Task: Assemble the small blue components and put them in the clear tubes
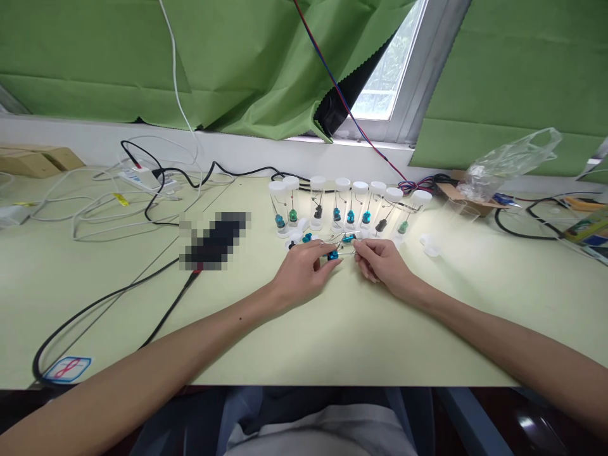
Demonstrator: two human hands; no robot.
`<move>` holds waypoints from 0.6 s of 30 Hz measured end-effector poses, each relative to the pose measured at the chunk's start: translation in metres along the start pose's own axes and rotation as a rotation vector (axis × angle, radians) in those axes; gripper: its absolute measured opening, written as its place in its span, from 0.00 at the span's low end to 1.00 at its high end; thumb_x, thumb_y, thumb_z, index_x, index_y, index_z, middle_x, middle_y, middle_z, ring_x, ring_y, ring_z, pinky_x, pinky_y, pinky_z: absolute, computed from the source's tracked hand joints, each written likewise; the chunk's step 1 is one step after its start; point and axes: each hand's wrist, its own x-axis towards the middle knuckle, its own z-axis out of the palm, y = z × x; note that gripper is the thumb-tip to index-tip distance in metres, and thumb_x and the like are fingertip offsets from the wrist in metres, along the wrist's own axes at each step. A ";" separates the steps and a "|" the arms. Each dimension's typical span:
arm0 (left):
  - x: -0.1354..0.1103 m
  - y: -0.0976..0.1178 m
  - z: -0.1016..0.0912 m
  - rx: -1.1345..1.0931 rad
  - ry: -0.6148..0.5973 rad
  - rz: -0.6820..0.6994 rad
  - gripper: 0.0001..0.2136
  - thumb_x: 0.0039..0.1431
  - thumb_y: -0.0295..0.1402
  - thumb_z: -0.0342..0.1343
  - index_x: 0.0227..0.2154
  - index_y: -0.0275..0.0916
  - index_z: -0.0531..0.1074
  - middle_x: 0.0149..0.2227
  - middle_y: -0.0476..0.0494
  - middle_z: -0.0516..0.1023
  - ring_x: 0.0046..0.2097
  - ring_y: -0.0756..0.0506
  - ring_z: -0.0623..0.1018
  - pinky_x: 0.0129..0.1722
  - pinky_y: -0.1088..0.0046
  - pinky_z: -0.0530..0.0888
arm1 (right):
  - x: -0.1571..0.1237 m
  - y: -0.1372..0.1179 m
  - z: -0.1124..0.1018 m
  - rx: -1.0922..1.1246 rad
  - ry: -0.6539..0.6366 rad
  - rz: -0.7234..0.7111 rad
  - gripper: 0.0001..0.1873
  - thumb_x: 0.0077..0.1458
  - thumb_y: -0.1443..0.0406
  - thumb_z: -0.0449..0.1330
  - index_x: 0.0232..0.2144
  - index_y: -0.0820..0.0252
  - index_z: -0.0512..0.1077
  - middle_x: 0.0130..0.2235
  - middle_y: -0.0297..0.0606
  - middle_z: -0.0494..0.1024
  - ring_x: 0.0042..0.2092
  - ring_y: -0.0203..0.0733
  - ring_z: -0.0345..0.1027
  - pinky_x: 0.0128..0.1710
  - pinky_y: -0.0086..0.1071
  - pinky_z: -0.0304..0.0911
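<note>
Near the middle of the table, my left hand (pixel 304 269) pinches a small blue piece with thin metal wire (pixel 333 254) between thumb and fingers. My right hand (pixel 384 266) is close beside it, its fingertips closed on what looks like the thin wire end of that piece. Just behind my fingers lie another blue piece (pixel 349 239) and a teal piece (pixel 307 237). A black piece (pixel 291 244) is partly hidden by my left hand. Behind these stands a row of clear tubes with white caps (pixel 342 202), holding blue, green or black pieces with wires.
A loose cap (pixel 430 245) lies right of the tubes. A pixelated dark device (pixel 216 242) with a black cable rests on the left. Farther back are a power strip (pixel 142 177), tangled white cables, and a cardboard box (pixel 468 199) with a plastic bag (pixel 513 161).
</note>
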 end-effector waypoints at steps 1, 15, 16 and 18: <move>0.001 0.000 -0.001 0.003 -0.006 -0.017 0.10 0.62 0.36 0.58 0.43 0.38 0.78 0.29 0.46 0.79 0.24 0.51 0.72 0.28 0.73 0.69 | 0.000 0.000 -0.001 -0.019 0.009 -0.012 0.26 0.59 0.44 0.58 0.22 0.59 0.68 0.13 0.28 0.65 0.14 0.30 0.51 0.16 0.28 0.47; 0.005 0.001 -0.005 0.058 -0.084 -0.195 0.08 0.61 0.36 0.58 0.36 0.38 0.79 0.32 0.46 0.77 0.27 0.50 0.71 0.31 0.70 0.68 | 0.005 0.011 -0.007 -0.643 0.140 -0.365 0.27 0.63 0.55 0.55 0.16 0.58 0.55 0.17 0.28 0.53 0.22 0.33 0.45 0.25 0.31 0.45; 0.006 0.002 -0.005 0.062 -0.093 -0.200 0.08 0.61 0.35 0.57 0.36 0.38 0.79 0.32 0.46 0.77 0.27 0.49 0.72 0.31 0.69 0.68 | 0.005 0.012 -0.008 -0.658 0.128 -0.372 0.26 0.63 0.55 0.55 0.16 0.58 0.55 0.16 0.28 0.54 0.22 0.33 0.46 0.25 0.31 0.46; 0.006 0.003 -0.005 0.068 -0.105 -0.212 0.08 0.61 0.34 0.57 0.38 0.38 0.79 0.33 0.46 0.77 0.29 0.48 0.73 0.33 0.68 0.69 | 0.005 0.013 -0.009 -0.699 0.107 -0.377 0.25 0.63 0.56 0.55 0.17 0.58 0.57 0.16 0.29 0.57 0.22 0.33 0.48 0.25 0.31 0.47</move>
